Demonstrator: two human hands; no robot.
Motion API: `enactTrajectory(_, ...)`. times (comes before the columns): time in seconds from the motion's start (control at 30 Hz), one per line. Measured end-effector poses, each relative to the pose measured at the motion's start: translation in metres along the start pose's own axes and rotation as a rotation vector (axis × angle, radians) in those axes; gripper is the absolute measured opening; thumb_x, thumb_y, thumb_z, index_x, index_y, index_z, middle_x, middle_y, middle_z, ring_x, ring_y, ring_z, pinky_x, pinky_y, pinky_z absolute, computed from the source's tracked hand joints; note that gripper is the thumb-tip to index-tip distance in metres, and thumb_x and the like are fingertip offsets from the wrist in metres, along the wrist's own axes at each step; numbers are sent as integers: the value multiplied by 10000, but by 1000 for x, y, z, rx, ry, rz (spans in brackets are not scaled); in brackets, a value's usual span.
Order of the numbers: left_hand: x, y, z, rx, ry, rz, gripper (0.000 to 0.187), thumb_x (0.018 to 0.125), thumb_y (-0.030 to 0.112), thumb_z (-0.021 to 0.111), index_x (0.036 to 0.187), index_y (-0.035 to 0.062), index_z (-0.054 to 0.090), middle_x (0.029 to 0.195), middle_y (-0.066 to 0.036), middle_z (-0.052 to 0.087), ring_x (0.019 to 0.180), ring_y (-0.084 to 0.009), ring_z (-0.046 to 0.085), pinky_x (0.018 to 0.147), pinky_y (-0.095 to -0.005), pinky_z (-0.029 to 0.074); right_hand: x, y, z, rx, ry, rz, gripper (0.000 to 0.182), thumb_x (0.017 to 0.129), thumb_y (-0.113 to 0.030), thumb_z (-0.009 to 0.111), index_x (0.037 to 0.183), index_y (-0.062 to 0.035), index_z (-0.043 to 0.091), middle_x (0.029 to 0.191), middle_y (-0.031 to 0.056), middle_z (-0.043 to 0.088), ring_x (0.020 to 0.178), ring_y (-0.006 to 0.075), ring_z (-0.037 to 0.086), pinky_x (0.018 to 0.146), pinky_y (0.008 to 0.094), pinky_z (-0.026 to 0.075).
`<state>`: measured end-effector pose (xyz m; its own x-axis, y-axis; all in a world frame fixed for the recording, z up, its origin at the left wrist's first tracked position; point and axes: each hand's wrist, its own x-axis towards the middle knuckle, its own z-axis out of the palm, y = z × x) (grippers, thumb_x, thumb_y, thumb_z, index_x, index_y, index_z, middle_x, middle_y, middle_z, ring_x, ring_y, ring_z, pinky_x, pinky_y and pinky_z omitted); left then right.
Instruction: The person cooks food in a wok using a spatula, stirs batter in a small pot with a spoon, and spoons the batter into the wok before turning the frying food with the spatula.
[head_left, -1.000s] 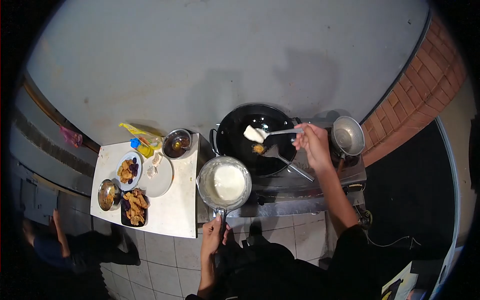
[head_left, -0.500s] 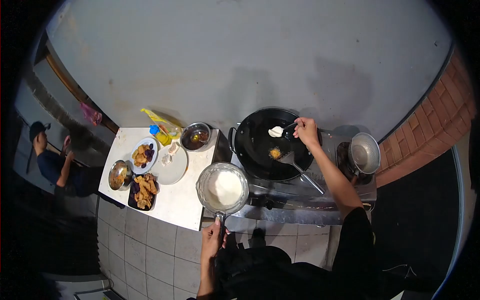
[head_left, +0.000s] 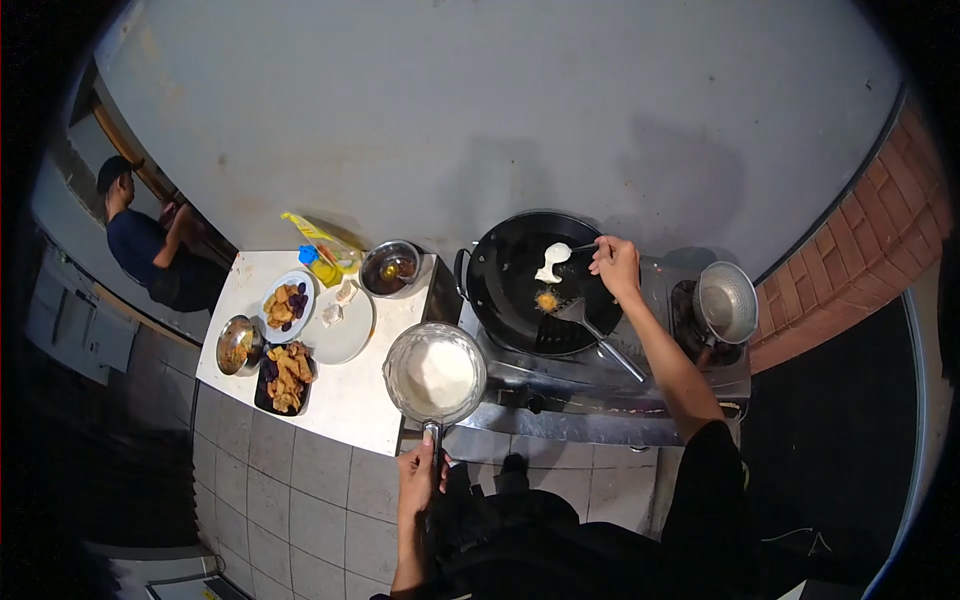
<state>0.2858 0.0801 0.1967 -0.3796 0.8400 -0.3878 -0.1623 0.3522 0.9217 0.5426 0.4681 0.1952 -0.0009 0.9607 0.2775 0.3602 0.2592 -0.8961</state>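
Spillage seemed to us the nearest risk: the saucepan [head_left: 391, 372] full of pale batter [head_left: 440, 374] hung on one long handle [head_left: 431, 440], just ahead of our left hand [head_left: 416, 482], and a turn of that wrist could have tipped it. We had the left fingers wrapped closed around the handle, thumb along its top, with the pan's bowl over the near edges of the table [head_left: 370, 425] and the stove [head_left: 590, 395].

Farther out, we judged splashing the worse danger. A soft white blob [head_left: 553, 262] stretched down from the spoon [head_left: 583, 247], to the left of our right hand [head_left: 617, 268] and over the wok [head_left: 488, 272]; if it dropped suddenly, hot liquid could have jumped at our fingers. We held those fingertips pinched together on the spoon's handle, though the dark wok made it hard to tell whether the blob's lower end touched the surface. Below it, and down to the left of that hand, a golden piece [head_left: 546, 301] lay beside the head of the spatula [head_left: 622, 360]. We thought our right forearm, passing close to the spatula's handle, could have knocked it. Away to the right of that hand stood a small pot [head_left: 727, 303].
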Motion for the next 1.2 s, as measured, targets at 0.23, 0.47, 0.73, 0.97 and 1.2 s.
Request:
enactTrajectory(0.23, -2, 0, 7, 24, -35, -2, 589, 960, 503, 424, 690, 0, 567, 485, -28, 446, 351, -102, 419, 327, -233, 311, -1, 8, -17, 319, 106, 212, 204, 916, -34, 467, 884, 121, 597, 662, 146, 617, 524, 221, 654, 469, 304, 560)
enactTrajectory(0.47, -4, 3, 8, 57, -77, -41, 579, 964, 487, 435, 709, -7, 593, 509, -33, 482, 376, -93, 429, 353, -236, 316, -17, -14, -32, 490, 119, 317, 213, 928, -42, 451, 907, 129, 575, 733, 184, 617, 558, 265, 662, 508, 323, 575)
enactTrajectory(0.73, 4, 12, 21, 72, -128, -78, 582, 956, 509, 436, 695, 10, 583, 515, -21, 480, 377, -87, 413, 355, -228, 316, -44, -40, -49, 697, 158, 354, 217, 937, -64, 456, 914, 116, 574, 776, 172, 614, 620, 256, 666, 579, 329, 586)
enactTrajectory(0.97, 4, 19, 26, 36, -195, -86, 569, 953, 515, 436, 695, 27, 572, 514, -22, 474, 358, -89, 407, 335, -226, 312, -57, -55, -54, 798, 179, 338, 203, 930, -77, 488, 920, 102, 583, 773, 158, 612, 649, 243, 665, 605, 322, 581)
enactTrajectory(1.2, -7, 14, 15, 42, -186, -89, 552, 959, 490, 444, 703, 20, 579, 504, -20, 472, 357, -90, 410, 339, -231, 309, -80, -66, -50, 839, 99, 353, 212, 938, -111, 486, 957, 74, 589, 764, 124, 606, 628, 206, 643, 576, 299, 551)
